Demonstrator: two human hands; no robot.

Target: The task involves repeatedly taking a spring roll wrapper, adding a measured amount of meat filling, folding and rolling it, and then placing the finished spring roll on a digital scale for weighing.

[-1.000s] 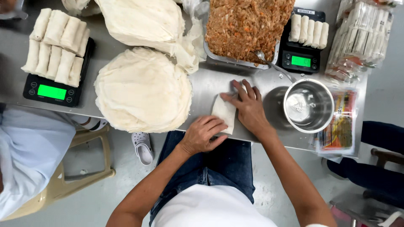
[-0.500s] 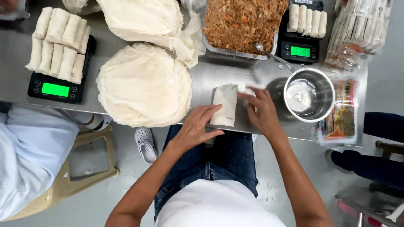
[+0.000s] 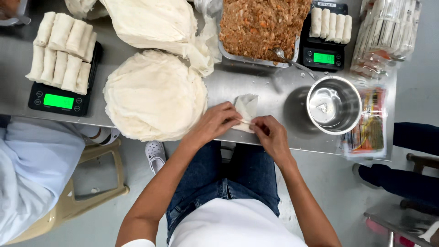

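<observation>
Head view showed the left hand (image 3: 214, 124) and right hand (image 3: 270, 133) meeting at frame centre, fingers of both pinched on a half-folded wrapper (image 3: 246, 111) lying just inside the near edge of the steel counter (image 3: 228, 87). Bare counter stretched only narrowly around it, hemmed by the wrapper stack (image 3: 155, 95) at left, the metal bowl (image 3: 334, 104) at right and the filling tray (image 3: 260, 27) above.

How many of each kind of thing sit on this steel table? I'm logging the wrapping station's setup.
Digital scales: 2
Finished rolls on the left scale: 8
Finished rolls on the right scale: 5
Wrapper stacks: 2
Filling tray: 1
Steel bowl: 1
Wrapper being folded by the left hand and right hand: 1
Total: 20
</observation>
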